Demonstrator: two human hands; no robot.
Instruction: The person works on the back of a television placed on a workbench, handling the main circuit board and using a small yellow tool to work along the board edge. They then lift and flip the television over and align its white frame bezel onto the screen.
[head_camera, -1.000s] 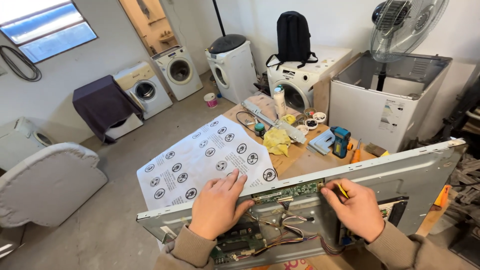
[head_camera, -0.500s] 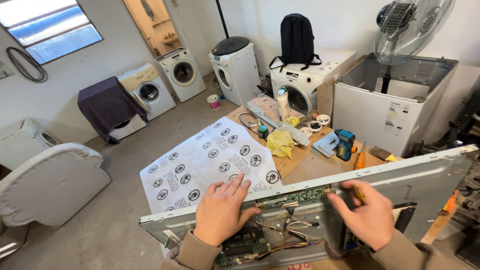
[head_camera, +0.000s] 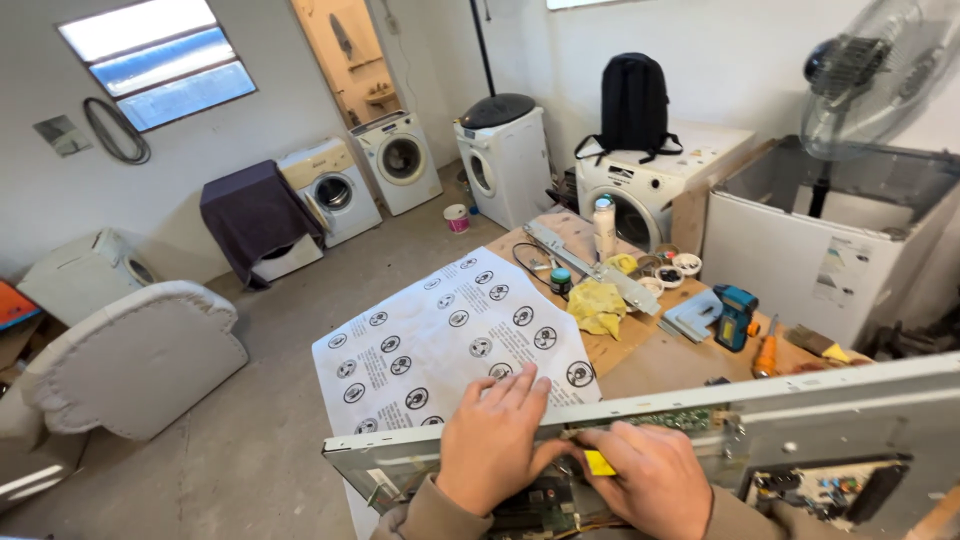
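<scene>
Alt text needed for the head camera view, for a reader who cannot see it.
Two bare hands, the left hand and the right hand, meet on the upper edge of an opened flat panel with exposed circuit boards; a small yellow item shows at the right hand. Behind lie a white printed sheet, a cluttered wooden workbench and several washing machines.

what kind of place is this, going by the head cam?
Most likely an appliance repair workshop. Several washing machines stand along the walls, a wooden workbench carries a cordless drill and small parts, and both hands work on an opened flat panel with exposed circuit boards.
</scene>
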